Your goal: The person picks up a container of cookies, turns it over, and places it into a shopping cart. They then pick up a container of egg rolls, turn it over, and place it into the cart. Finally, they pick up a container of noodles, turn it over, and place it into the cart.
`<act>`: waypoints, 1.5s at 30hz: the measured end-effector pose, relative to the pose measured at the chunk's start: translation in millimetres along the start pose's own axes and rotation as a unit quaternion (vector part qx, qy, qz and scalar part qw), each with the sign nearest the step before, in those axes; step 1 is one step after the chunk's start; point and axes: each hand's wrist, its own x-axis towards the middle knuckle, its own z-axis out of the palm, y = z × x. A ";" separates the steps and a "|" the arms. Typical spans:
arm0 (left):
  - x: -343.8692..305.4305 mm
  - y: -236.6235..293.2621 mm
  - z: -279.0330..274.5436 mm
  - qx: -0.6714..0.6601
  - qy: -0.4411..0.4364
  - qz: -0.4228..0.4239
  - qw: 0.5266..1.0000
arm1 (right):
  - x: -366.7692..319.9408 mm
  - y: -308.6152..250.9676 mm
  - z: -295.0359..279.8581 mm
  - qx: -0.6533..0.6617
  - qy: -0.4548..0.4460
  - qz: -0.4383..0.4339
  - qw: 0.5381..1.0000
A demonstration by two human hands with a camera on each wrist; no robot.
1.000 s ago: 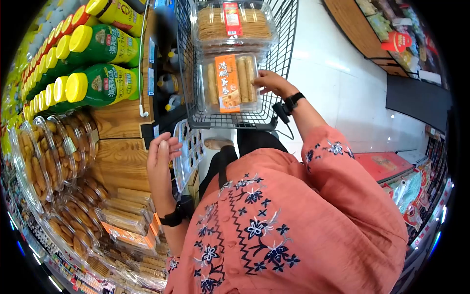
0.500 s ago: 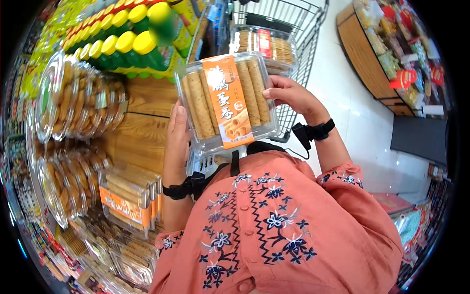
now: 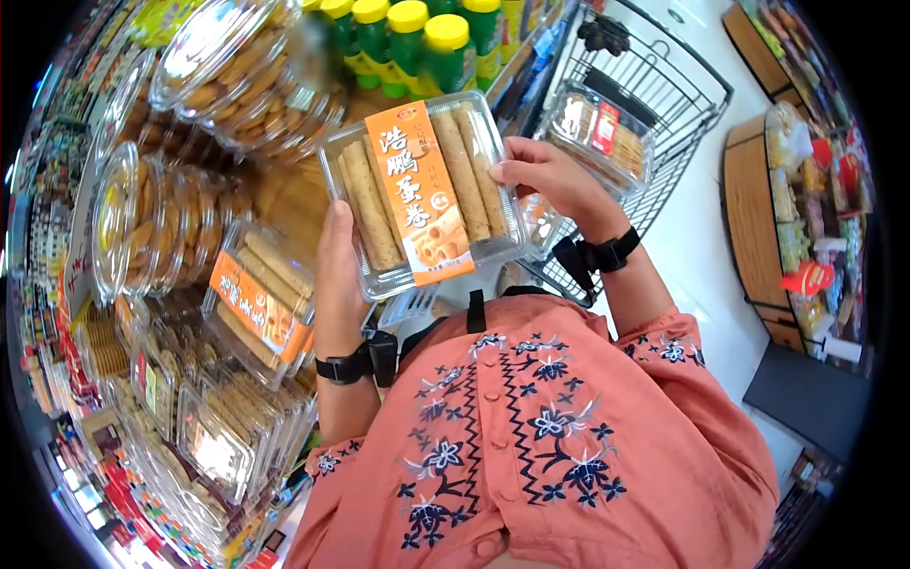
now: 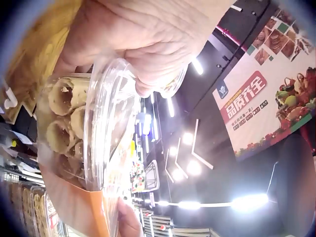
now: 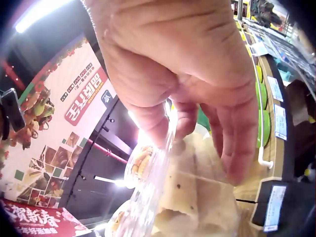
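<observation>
A clear plastic box of egg rolls [image 3: 469, 175] with an orange paper band is in front of my chest, tilted slightly, its label facing up. My right hand [image 3: 561, 190] grips its right edge, thumb over the rim and fingers behind. My left hand [image 3: 339, 275] holds the left edge, with the thumb along the side. In the left wrist view the open ends of the rolls [image 4: 60, 137] show through the box wall. The right wrist view has my right hand [image 5: 182, 64] straddling the lid rim, over the speckled rolls [image 5: 185, 192].
On the left, a wooden display carries stacked clear tubs of pastries [image 3: 142, 228], more egg roll boxes [image 3: 256, 303] and packs of biscuits [image 3: 223, 427]. Green bottles [image 3: 445, 47] stand behind. A wire cart [image 3: 697, 76] with a box of thin sticks [image 3: 621, 152] is at the far right.
The egg roll box has come up out of the cart in my right hand, and my left hand has taken its other edge. The view has swung toward the display.
</observation>
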 end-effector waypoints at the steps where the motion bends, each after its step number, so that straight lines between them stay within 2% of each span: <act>1: -2.4 1.4 -5.3 0.005 0.014 0.005 1.000 | 5.3 -2.2 4.3 -0.002 -0.003 -0.004 1.000; 4: -14.4 11.4 -9.8 0.058 0.029 0.037 0.997 | 15.5 -13.9 19.3 -0.012 0.001 -0.014 1.000; 10: -21.7 36.7 -4.2 -0.023 0.053 0.050 0.997 | 29.5 -43.8 35.0 -0.022 0.008 -0.075 0.997; 14: -20.5 50.1 -1.7 -0.050 0.025 0.080 0.995 | 20.2 -78.2 46.4 -0.033 0.022 -0.106 0.994; 21: -24.4 56.5 -0.5 -0.054 0.040 0.095 0.993 | 21.1 -84.5 51.5 0.000 0.006 -0.120 0.993; 30: -25.1 62.1 -4.2 -0.083 0.031 0.088 0.992 | 24.4 -89.6 56.6 0.051 -0.014 -0.191 0.980; 34: -22.1 77.3 -10.0 -0.089 0.020 0.066 0.994 | 21.9 -101.2 61.0 0.030 -0.029 -0.204 0.978; 38: -21.5 87.3 -11.5 -0.097 -0.019 0.078 0.992 | 26.3 -108.9 64.9 -0.011 -0.020 -0.227 0.974; 41: -26.2 92.1 -5.8 -0.132 -0.016 0.076 0.988 | 28.8 -113.6 66.7 -0.034 -0.027 -0.243 0.969; 45: -29.6 93.7 -5.1 -0.115 -0.010 0.086 0.990 | 29.7 -119.5 70.6 -0.045 -0.025 -0.250 0.967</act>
